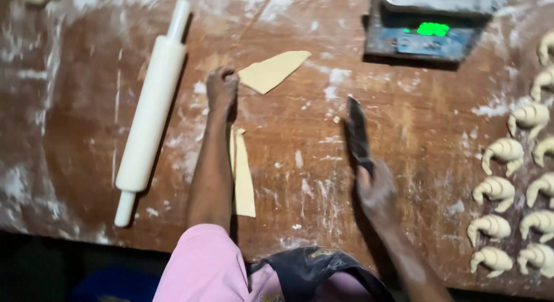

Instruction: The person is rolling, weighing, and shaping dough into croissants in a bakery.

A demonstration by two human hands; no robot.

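Left hand (221,86), fingers closed, presses the near corner of a dough triangle (272,71) whose long axis runs up and right across the floured worktop (404,140). Right hand (376,192), fingers wrapped on a dark knife (358,131), blade pointing away. A dough strip (242,175) lies lengthwise beside the left forearm.

A bakery workroom, by every sign: floured wooden table (288,181), white rolling pin (149,108) at left, digital scale (424,30) at the far edge, cut dough triangles (272,71), rows of shaped raw croissants (513,192) at right.
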